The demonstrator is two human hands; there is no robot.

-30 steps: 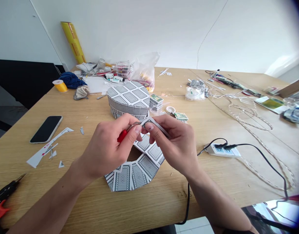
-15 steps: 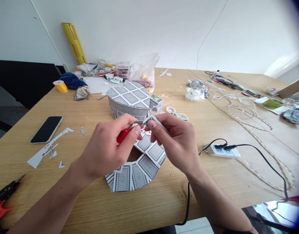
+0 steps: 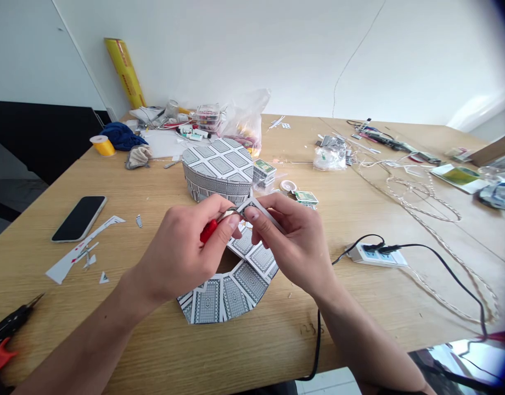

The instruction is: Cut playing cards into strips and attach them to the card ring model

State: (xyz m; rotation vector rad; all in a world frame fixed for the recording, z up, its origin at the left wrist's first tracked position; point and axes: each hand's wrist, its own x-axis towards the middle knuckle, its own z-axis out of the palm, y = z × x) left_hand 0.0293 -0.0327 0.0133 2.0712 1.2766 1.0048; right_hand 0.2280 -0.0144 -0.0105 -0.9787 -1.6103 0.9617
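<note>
My left hand [image 3: 182, 247] is closed around a red-handled tool [image 3: 209, 230] with a curved metal end; its exact kind is hidden by my fingers. My right hand [image 3: 293, 236] pinches a playing card [image 3: 256, 205], patterned back upward. The metal end of the tool touches or lies right beside the card's left edge, between both thumbs. Beneath my hands lies a curved band of overlapping playing cards [image 3: 236, 296], partly covered. Just beyond them stands a rounded box covered in card backs [image 3: 218, 164].
A phone [image 3: 79, 218] and white card scraps [image 3: 77, 255] lie left. A black hot-glue gun [image 3: 9, 329] rests at the near-left edge. To the right is a power strip [image 3: 378, 255] with black cables. Card packs [image 3: 264, 171] and a plastic bag [image 3: 246, 118] stand behind.
My right hand and the card have shifted slightly left, toward the tool. My left hand has barely moved, and the metal end now shows less.
</note>
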